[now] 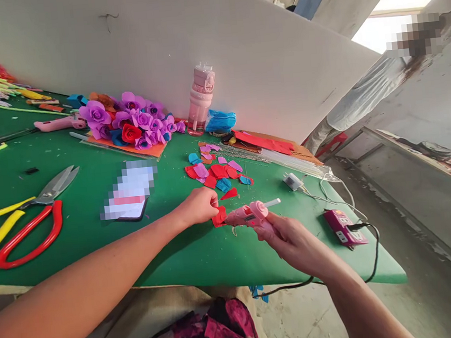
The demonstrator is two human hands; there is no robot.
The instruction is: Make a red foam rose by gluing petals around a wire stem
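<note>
Red petal [218, 217] pinched in left hand [201, 206], pink glue gun [249, 215] gripped in right hand [292, 241], nozzle [230, 219] at petal's edge, near centre of green table [202, 256], loose petals [231, 172] strewn beyond, phone [131, 194] blurred at left, purple box [345, 228] at right, lettering unreadable.

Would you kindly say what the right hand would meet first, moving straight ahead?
The right hand, glue gun leading, would probably meet the red piece at the left hand; whether they touch is unclear.
</note>
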